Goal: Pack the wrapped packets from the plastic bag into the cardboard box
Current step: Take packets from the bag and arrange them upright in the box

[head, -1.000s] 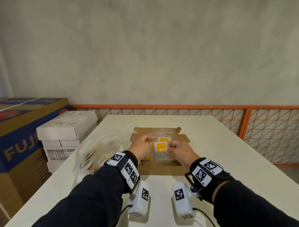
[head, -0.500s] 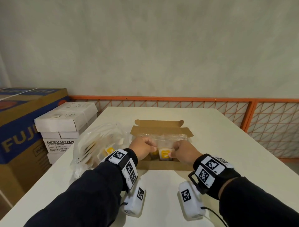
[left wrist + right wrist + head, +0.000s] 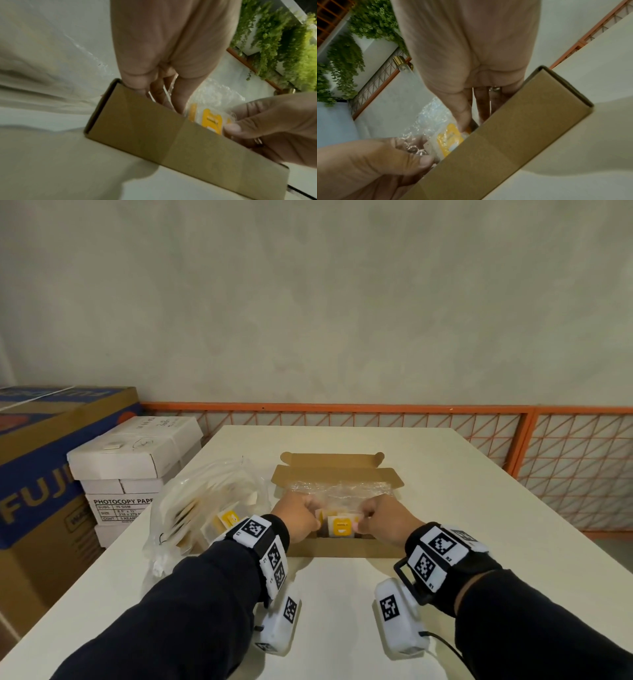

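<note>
Box [image 3: 337, 546] w/ both hands' fingers [image 3: 178, 100] pinching wrapped packet [image 3: 339, 526] inside; plastic bag [image 3: 205, 505] beside holds more.

Your left hand [image 3: 297, 520] and right hand [image 3: 387, 520] pinch a yellow-labelled wrapped packet [image 3: 339, 525] inside the open cardboard box [image 3: 337, 546], plastic bag [image 3: 205, 501] just left.

Surface [image 3: 462, 508]: white, rectangular, matte. On it: open cardboard box [image 3: 337, 547] near the middle, lid flap lying back on the far side; clear plastic bag [image 3: 191, 508] of packets just left of the box, slumped at the left edge.
</note>
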Demonstrator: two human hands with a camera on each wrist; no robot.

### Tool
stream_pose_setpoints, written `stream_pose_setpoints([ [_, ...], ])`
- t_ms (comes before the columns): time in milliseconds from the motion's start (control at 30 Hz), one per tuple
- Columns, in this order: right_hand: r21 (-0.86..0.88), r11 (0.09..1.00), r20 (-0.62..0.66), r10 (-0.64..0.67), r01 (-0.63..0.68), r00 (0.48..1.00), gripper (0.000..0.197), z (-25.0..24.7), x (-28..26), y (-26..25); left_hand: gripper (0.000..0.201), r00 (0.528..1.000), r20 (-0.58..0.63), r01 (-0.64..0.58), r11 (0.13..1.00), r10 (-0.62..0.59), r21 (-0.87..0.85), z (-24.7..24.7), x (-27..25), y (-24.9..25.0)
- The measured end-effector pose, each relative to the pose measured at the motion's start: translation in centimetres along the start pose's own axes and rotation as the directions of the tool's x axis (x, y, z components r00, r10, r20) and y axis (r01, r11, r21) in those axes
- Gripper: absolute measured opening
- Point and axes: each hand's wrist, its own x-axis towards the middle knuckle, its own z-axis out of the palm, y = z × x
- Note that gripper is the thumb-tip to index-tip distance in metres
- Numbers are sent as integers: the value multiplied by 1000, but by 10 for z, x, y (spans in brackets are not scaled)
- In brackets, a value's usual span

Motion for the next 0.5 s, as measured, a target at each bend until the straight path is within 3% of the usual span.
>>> stream_pose_setpoints([
  [100,-38,999,-29,22,-23,999,36,-1,0,-1,29,999,-40,3,999,-2,33,3,0,1],
  [333,-53,998,-28,36,-37,999,33,-2,0,0,12,998,-56,-10,998,7,-59,4,-1,2],
  [500,-76,997,-40,12,-15,999,32,-2,0,-1,24,994,-112,-16,991,1,-134,3,-4,2],
])
